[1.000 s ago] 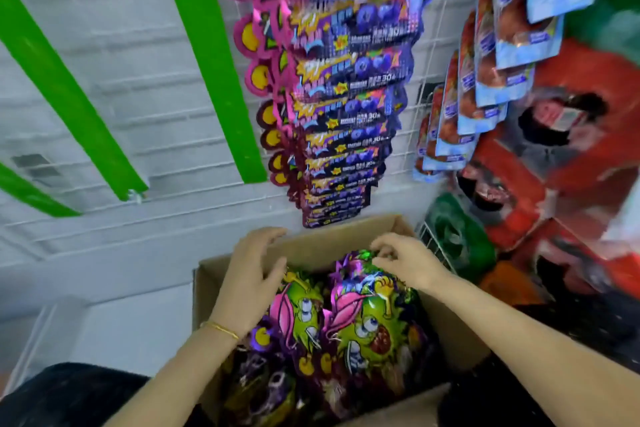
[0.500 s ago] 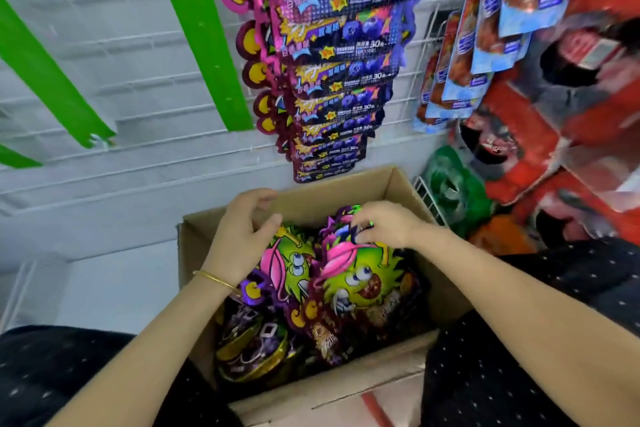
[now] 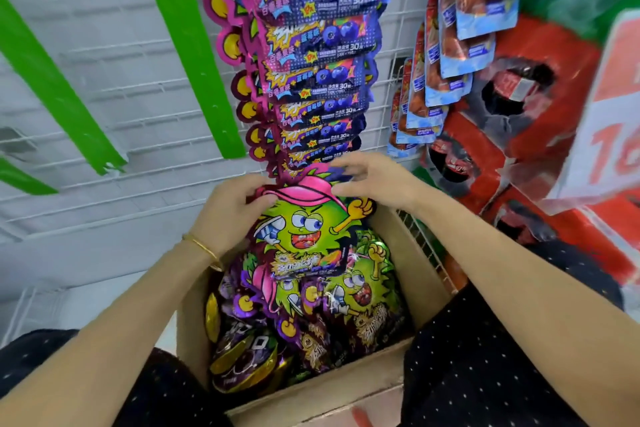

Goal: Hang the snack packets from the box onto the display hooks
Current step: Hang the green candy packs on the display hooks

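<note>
Between your knees sits the cardboard box (image 3: 311,395), with more snack packets (image 3: 363,305) heaped inside. Just above them you hold 1 green packet (image 3: 304,229) upright over the box's far end. Your left hand (image 3: 230,218), a gold bangle (image 3: 204,248) at its wrist, grasps the packet's upper left edge, thumb on the front. Your right hand (image 3: 377,180) is at the pink cap on top, thumb against it. Its fingers are blurred, so I cannot tell whether it grips. Directly behind, a column of purple packets (image 3: 318,45) hangs on the white wire rack (image 3: 121,97), beside green strips (image 3: 187,45). Blue packets (image 3: 450,45) hang to the right.
</note>
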Demonstrator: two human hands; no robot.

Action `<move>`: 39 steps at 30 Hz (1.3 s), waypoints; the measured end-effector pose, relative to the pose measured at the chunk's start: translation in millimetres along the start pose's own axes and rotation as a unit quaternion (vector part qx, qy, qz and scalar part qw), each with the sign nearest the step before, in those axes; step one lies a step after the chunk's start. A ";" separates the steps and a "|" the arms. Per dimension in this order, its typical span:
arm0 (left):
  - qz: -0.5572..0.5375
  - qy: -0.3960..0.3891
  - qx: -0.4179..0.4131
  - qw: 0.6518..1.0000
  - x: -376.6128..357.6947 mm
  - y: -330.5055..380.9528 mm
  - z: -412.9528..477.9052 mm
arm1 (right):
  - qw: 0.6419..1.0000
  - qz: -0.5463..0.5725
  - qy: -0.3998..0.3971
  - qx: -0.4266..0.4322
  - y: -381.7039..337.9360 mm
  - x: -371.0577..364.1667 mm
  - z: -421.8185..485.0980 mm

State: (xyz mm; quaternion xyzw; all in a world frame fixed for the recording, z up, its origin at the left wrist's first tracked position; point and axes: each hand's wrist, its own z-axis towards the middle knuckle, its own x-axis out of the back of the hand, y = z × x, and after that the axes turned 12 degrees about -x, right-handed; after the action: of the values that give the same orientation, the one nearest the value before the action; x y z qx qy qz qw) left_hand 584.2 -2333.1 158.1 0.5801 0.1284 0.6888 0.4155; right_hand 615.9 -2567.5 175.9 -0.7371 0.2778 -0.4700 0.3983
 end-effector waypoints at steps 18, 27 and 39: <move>0.029 0.312 -0.188 0.931 203.8 207.7 194.0 | 0.960 -0.046 0.217 0.174 -209.7 151.2 -37.4; 0.011 0.354 -0.152 0.923 232.3 250.6 253.8 | 0.926 -0.034 0.277 0.253 -275.6 196.5 -19.4; -0.060 0.286 -0.109 0.950 271.2 289.2 274.0 | 0.849 -0.089 0.432 0.291 -358.6 224.2 16.5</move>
State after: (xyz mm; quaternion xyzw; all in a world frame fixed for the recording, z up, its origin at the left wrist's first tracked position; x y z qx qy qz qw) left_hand 714.9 -2400.9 617.0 0.3010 0.2010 0.8094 0.4624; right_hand 734.1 -2548.3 581.8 -0.3318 0.2056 -0.8337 0.3907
